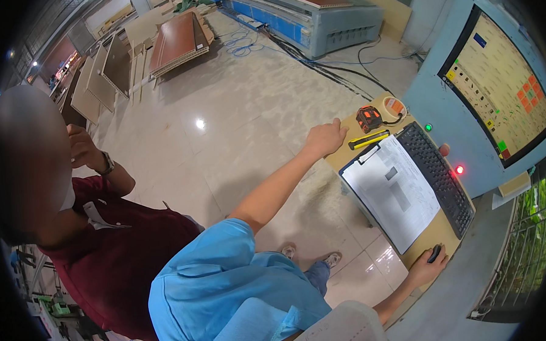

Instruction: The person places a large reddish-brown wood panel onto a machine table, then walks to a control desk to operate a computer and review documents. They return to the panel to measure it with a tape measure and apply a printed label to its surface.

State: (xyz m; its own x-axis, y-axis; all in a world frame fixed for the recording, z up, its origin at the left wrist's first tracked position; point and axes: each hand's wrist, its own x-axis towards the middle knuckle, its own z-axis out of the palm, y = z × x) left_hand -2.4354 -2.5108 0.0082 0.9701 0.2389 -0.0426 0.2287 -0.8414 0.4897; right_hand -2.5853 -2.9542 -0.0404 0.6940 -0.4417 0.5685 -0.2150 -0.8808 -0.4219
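Cupping the black computer mouse (435, 253) on the counter (418, 251), the right hand (425, 270) is half-curled; the mouse looks light, rigid, best held by its sides. The left hand (325, 138) curls, grip unclear.

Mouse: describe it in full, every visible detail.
The mouse is small, black and rounded, with a smooth, plastic-looking shell that catches a little light. It sits at the lower end of the wood-toned shelf, just off the near end of the keyboard and apart from it. The right hand is on it, fingers covering part of the shell. Its buttons, underside and any cable cannot be made out.
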